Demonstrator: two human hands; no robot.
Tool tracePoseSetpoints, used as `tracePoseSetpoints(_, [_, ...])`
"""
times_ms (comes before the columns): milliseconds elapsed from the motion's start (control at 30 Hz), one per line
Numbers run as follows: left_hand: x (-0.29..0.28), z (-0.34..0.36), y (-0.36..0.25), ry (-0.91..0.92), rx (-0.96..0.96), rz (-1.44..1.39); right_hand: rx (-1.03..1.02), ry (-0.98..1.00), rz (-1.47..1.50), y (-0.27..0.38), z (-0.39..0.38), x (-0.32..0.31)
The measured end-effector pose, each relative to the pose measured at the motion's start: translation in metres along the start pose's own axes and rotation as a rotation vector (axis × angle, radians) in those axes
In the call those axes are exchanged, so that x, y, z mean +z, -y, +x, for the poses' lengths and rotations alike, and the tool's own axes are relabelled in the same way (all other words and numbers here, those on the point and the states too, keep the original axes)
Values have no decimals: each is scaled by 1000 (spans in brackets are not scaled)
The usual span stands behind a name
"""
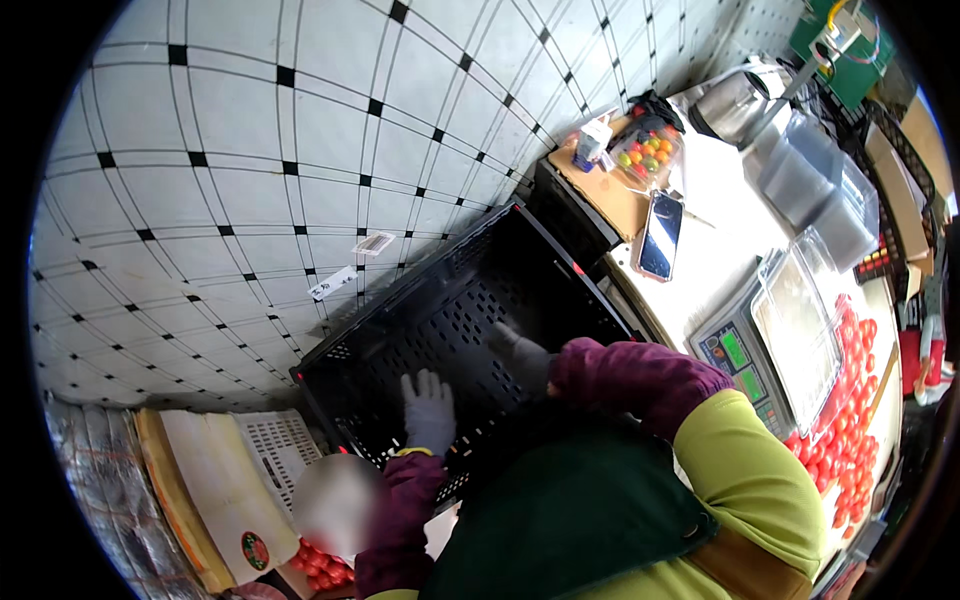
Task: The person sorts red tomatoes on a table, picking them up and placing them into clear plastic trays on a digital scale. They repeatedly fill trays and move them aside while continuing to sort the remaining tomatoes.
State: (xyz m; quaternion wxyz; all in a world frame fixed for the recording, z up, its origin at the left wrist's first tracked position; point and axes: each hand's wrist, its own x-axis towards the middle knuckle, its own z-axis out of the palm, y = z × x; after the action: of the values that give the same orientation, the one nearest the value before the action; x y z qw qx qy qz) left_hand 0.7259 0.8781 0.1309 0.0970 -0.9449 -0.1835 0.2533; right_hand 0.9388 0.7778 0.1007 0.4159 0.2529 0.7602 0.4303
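Observation:
A large black plastic crate [470, 310] with a perforated floor stands in front of me against the wall. My left hand [429, 412], in a grey glove, reaches over its near left part with the fingers spread and nothing in them. To its right, my right hand [520, 358], also grey-gloved, is held above the crate floor, its fingers stretched out and slightly blurred. I cannot tell whether either hand touches the crate. Purple sleeves cover both forearms.
At right, a worktop carries a digital scale [745, 365], a phone [660, 236], clear plastic boxes [815, 185], a kettle [730, 105] and many small red tomatoes [845, 460]. Left of the crate are a cardboard box [200, 480], a white perforated crate [280, 440] and more tomatoes [322, 568].

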Motion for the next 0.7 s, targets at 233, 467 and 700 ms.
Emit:
tracePoseSetpoints(233, [-34,7,-9,244,54,166,-528,793,-2289,-13,54,-73])
tracePoseSetpoints(467, [-6,-5,3,203,21,27,-1169,152,-2512,4,-13,18])
tracePoseSetpoints(700, [79,-130,62,94,-88,-165,-2362,-478,-3377,22,-90,58])
